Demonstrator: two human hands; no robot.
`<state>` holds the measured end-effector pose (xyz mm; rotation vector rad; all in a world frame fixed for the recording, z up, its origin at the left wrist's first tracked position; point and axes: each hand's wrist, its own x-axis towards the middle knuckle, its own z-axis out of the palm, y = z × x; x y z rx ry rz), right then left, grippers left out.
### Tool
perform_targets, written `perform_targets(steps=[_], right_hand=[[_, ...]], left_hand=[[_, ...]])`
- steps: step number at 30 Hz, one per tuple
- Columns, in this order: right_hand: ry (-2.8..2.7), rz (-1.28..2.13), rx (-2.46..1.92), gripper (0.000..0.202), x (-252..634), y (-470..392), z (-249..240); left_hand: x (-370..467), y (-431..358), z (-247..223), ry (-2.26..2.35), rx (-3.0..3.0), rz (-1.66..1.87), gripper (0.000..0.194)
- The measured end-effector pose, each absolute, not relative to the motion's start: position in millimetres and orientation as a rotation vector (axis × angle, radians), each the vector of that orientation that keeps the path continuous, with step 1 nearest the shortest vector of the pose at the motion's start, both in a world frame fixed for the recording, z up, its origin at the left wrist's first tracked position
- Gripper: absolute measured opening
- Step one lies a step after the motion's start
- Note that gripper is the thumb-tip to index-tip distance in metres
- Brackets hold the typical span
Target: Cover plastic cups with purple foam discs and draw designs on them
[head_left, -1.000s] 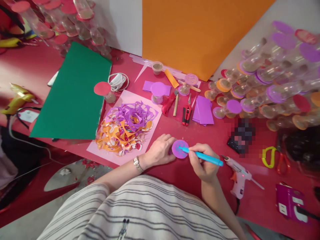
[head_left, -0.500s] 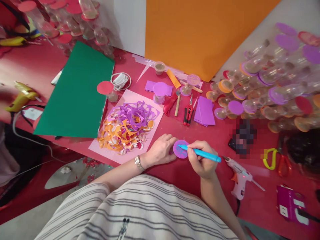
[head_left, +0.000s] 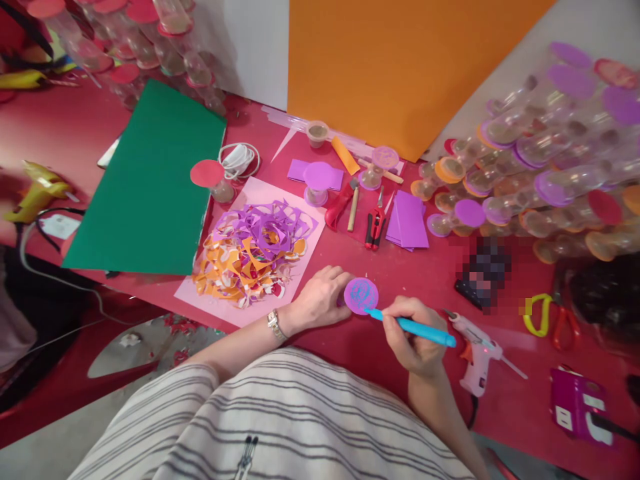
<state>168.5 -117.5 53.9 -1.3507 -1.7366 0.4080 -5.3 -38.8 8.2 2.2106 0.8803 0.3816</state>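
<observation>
A round purple disc (head_left: 361, 295) with blue pen lines on its face is in front of me, apparently on top of an object hidden beneath it. My left hand (head_left: 324, 298) is at its left side, fingers curled around what is under the disc; that part is mostly hidden. My right hand (head_left: 414, 333) grips a light blue pen (head_left: 425, 331), whose tip is at the disc's lower right edge. Left of my hands, purple and orange paper scraps (head_left: 257, 247) lie heaped on a pink sheet (head_left: 240, 315).
Beyond the hands are red-handled pliers (head_left: 374, 230), a hammer (head_left: 353, 210) and purple cards (head_left: 407, 221). A white glue gun (head_left: 479, 353) lies at right, near yellow scissors (head_left: 539, 316). A green board (head_left: 150, 193) and stacked clear bottles (head_left: 555, 183) flank the table.
My right hand has moved right and down, taking the pen tip from the disc's middle to its lower right edge. More of the blue drawing shows. My left hand keeps its hold.
</observation>
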Motion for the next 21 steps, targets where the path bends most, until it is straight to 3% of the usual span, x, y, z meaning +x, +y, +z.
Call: perform_targets(steps=[5,12,17,21], right_hand=[[-1.721,0.41,-1.329,0.005,159.1,-107.3,47.3],[-1.64,0.337,-1.421,0.006,167.6,-101.0,46.7],[-1.699,0.459,-1.35,0.008,168.3,-104.1,50.8],[-1.507,0.369,-1.399,0.007,171.9,-104.6,44.9]], left_hand=[[-5.5,-40.2,7.3,0.869,2.245,0.412,0.017],[-6.4,-39.7,4.6,0.859,2.271,0.397,0.029],[-6.2,-39.9,1.8,0.875,2.251,0.381,0.029],[-7.1,-40.2,3.1,0.872,2.251,0.414,0.03]])
